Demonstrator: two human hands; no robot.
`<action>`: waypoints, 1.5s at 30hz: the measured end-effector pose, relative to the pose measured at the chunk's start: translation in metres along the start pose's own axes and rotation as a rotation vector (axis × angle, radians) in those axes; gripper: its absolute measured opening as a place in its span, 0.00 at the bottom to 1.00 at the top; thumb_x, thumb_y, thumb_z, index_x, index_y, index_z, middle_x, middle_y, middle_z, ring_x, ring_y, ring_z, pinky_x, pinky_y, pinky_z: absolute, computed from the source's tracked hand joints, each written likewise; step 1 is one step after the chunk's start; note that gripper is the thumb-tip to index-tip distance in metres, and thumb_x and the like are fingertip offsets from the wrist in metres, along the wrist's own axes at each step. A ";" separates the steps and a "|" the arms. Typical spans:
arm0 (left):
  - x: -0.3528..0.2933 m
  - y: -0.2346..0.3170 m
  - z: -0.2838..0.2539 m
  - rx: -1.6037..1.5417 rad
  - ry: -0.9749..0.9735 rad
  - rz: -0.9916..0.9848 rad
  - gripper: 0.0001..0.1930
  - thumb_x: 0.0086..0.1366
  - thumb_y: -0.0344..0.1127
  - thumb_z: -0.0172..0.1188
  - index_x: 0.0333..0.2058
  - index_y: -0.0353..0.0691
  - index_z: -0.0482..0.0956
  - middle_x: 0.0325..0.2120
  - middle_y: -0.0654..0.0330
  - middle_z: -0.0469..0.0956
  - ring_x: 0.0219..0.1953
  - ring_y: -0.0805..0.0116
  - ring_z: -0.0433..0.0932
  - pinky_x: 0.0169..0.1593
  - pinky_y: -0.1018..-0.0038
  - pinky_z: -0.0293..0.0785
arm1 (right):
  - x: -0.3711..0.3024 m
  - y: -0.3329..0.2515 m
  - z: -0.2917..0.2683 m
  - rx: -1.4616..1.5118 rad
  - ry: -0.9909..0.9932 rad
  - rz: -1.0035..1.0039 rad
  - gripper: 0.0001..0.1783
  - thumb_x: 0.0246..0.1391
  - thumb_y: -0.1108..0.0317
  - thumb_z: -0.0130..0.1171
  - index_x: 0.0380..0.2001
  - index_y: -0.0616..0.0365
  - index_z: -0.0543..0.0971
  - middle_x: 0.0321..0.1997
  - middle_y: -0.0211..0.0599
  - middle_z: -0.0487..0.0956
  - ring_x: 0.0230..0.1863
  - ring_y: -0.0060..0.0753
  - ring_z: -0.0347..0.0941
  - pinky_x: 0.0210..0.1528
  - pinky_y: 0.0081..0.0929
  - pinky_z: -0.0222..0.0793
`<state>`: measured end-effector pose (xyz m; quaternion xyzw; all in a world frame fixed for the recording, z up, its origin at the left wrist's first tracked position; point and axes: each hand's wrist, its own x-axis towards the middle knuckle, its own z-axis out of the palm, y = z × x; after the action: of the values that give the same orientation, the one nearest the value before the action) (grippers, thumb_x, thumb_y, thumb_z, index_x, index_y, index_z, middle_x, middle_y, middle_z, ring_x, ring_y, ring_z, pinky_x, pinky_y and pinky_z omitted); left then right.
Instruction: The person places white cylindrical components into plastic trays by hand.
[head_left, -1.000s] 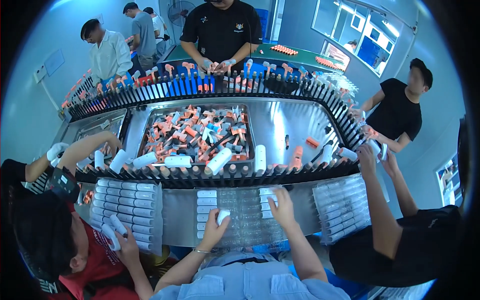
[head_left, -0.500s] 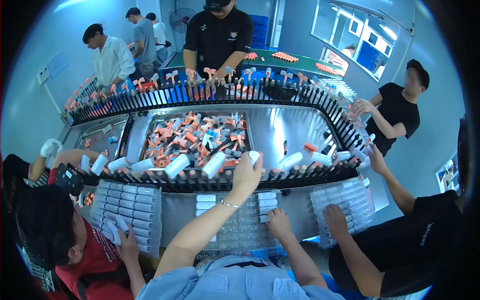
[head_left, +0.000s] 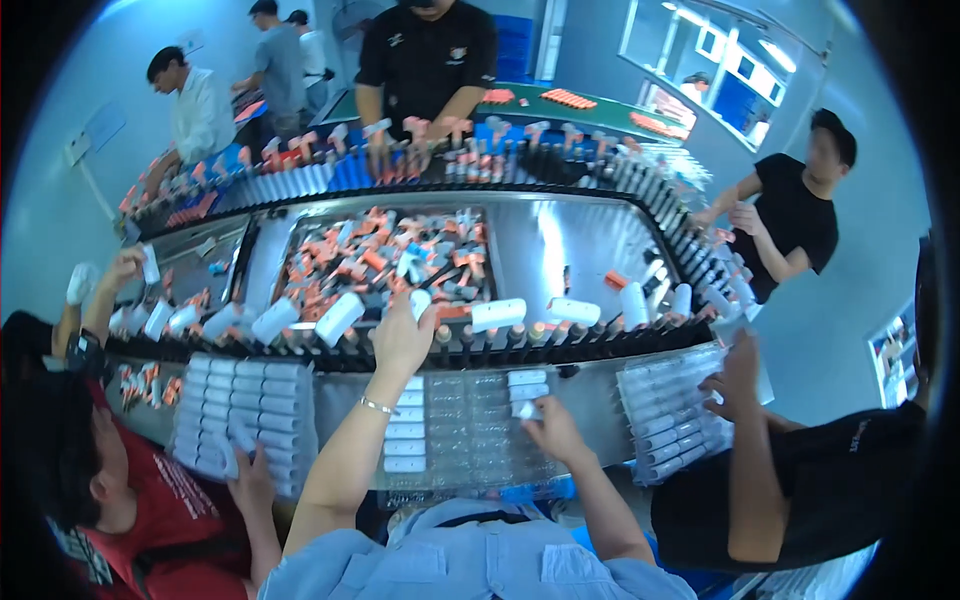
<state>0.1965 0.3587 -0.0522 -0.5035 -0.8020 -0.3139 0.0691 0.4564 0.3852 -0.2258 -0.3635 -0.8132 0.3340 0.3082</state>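
Note:
My left hand [head_left: 403, 338], a bracelet at its wrist, reaches over the near row of the rack line. Its fingers are closed round a white oblong plastic casing [head_left: 421, 302] level with the post tops. Lower right, my right hand [head_left: 556, 432] pinches a tilted white casing [head_left: 524, 409] at the tray. In front of me lies a clear plastic blister tray [head_left: 465, 415]. White casings [head_left: 405, 446] fill part of its left column, and a few more [head_left: 528, 378] lie at its upper right. Its middle pockets show no casings.
A black rack line [head_left: 480, 352] of upright posts loops round a metal table, carrying white casings [head_left: 498, 315]. Inside, a shallow tray [head_left: 488, 250] holds orange, grey and black parts. Co-workers sit close on both sides with filled blister trays [head_left: 245, 400]; others stand across.
My left hand has moved left, from one white casing to another. My right hand has shifted slightly and now has a casing tilted up at the tray. Neighbours' hands have moved too.

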 end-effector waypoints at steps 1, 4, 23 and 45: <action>0.002 -0.011 -0.004 -0.046 0.009 0.012 0.21 0.58 0.45 0.56 0.43 0.34 0.68 0.32 0.42 0.76 0.33 0.44 0.76 0.35 0.55 0.71 | 0.002 -0.007 0.000 0.045 -0.011 0.084 0.21 0.48 0.61 0.61 0.39 0.65 0.67 0.35 0.54 0.74 0.36 0.56 0.72 0.39 0.42 0.68; -0.003 -0.023 -0.018 -0.155 0.112 0.002 0.23 0.60 0.46 0.55 0.43 0.30 0.67 0.31 0.38 0.75 0.34 0.42 0.75 0.36 0.57 0.70 | 0.012 -0.012 0.004 0.150 0.032 0.138 0.20 0.52 0.61 0.58 0.39 0.65 0.66 0.32 0.53 0.74 0.33 0.53 0.74 0.35 0.38 0.68; -0.194 -0.107 -0.006 0.236 -0.464 0.345 0.16 0.46 0.34 0.65 0.35 0.42 0.74 0.36 0.57 0.70 0.41 0.56 0.68 0.44 0.63 0.63 | 0.017 0.019 0.036 0.251 0.089 0.282 0.25 0.55 0.52 0.51 0.40 0.67 0.70 0.31 0.58 0.76 0.35 0.59 0.73 0.34 0.43 0.67; -0.182 -0.086 0.110 -0.525 -0.293 -0.054 0.14 0.58 0.32 0.59 0.39 0.31 0.67 0.28 0.57 0.76 0.27 0.73 0.77 0.30 0.78 0.74 | 0.026 0.054 0.036 0.344 0.085 0.234 0.23 0.54 0.51 0.51 0.41 0.63 0.71 0.32 0.52 0.77 0.35 0.49 0.75 0.37 0.37 0.68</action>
<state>0.2337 0.2578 -0.2547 -0.5225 -0.7081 -0.4360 -0.1884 0.4361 0.4223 -0.2814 -0.4111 -0.6828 0.4858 0.3588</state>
